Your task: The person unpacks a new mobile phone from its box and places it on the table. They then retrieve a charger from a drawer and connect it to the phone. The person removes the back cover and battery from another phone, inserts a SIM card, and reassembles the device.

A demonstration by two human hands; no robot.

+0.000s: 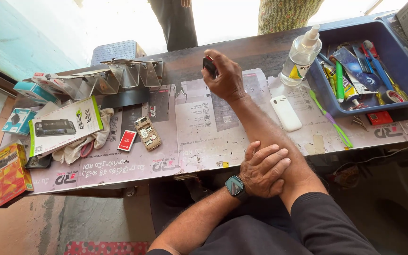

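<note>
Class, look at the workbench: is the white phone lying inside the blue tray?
No, the white phone lies on the paper-covered bench top, to the left of the blue tray and outside its wall.

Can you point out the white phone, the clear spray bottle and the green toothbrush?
white phone [285, 113]: head view, middle of its back.
clear spray bottle [300, 59]: head view, its body.
green toothbrush [332, 121]: head view, mid-handle.

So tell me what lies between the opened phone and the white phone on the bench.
In the head view, only the printed paper mat and the right forearm lie between the opened phone and the white phone.
</note>
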